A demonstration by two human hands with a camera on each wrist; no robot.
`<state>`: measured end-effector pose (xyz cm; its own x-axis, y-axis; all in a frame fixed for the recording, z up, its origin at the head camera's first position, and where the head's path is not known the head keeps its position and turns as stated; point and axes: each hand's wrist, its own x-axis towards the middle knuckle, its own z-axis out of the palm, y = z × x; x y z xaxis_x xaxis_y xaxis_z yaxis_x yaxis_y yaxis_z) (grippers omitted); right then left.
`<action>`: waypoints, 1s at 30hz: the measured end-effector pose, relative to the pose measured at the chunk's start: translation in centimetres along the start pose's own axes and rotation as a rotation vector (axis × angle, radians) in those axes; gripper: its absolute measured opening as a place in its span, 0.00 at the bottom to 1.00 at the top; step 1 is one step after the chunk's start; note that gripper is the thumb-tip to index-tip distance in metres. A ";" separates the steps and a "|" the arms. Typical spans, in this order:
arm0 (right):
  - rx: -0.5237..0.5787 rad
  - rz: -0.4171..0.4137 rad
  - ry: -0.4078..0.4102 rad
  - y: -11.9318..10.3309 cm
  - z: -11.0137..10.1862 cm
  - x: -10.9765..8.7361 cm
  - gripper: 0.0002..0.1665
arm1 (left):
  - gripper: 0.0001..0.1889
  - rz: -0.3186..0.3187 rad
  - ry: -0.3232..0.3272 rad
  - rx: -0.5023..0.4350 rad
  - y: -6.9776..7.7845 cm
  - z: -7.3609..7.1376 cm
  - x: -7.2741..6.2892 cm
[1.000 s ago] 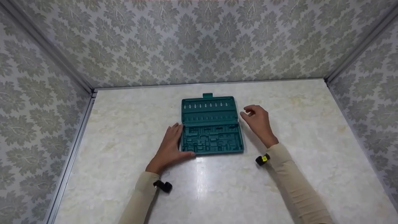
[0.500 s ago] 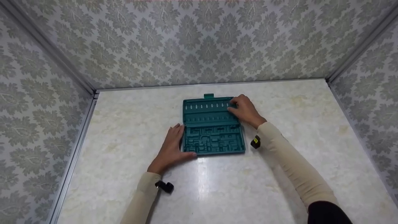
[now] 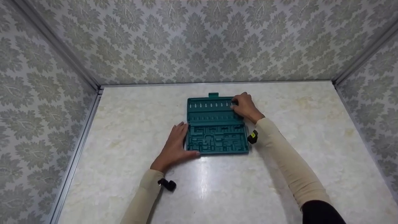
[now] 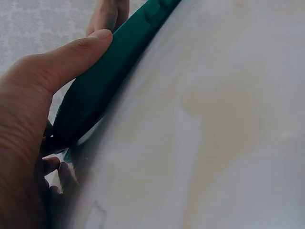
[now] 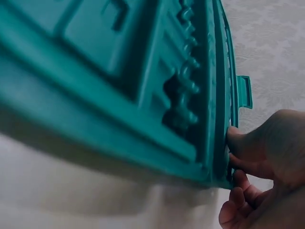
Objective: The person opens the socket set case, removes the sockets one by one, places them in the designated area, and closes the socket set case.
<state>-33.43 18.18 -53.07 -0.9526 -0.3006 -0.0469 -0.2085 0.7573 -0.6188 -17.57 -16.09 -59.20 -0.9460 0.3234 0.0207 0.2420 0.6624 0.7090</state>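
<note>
A green plastic tool case point(image 3: 217, 153) lies unfolded on the table, its lid side toward the back wall. Small metal bits point(image 3: 205, 105) stand in a row near the lid's far edge; the near half has moulded recesses. My left hand point(image 3: 175, 144) holds the near left corner, thumb along the front edge and fingers along the left side. In the left wrist view the thumb point(image 4: 78, 55) presses on the case's rim. My right hand point(image 3: 246, 105) pinches at the right end of the bit row, its fingertips covering the small bit there.
The pale marbled table point(image 3: 130, 118) surrounds the case. A latch tab point(image 3: 213, 94) sticks out from the lid's far edge. Patterned wall panels point(image 3: 186, 43) enclose the back and both sides. Each sleeve carries a small black wrist camera point(image 3: 167, 184).
My right hand has moved left and back from beside the case to the right end of the bit row. My left hand keeps its hold on the corner. The head view has shifted slightly.
</note>
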 end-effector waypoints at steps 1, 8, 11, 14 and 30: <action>0.018 0.016 0.004 -0.1 0.0 0.1 0.23 | 0.72 -0.002 0.000 -0.003 0.1 0.0 0.1; 0.137 0.086 0.056 -0.2 0.3 0.1 0.21 | 0.72 -0.001 -0.007 -0.002 0.3 -0.3 0.3; 0.183 0.083 0.083 -0.1 0.6 -0.2 0.16 | 0.72 -0.005 -0.016 -0.007 0.2 -0.2 0.3; 0.198 0.060 0.111 0.0 0.8 -0.5 0.12 | 0.72 -0.014 -0.018 -0.008 0.2 -0.2 0.2; 0.423 0.117 0.278 -0.7 -1.2 -1.5 0.13 | 0.73 0.011 -0.012 0.015 -0.2 0.1 0.2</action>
<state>-32.14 18.85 -51.61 -0.9990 -0.0191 0.0392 -0.0437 0.4585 -0.8876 -17.79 -16.08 -59.39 -0.9405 0.3393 0.0199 0.2561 0.6689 0.6978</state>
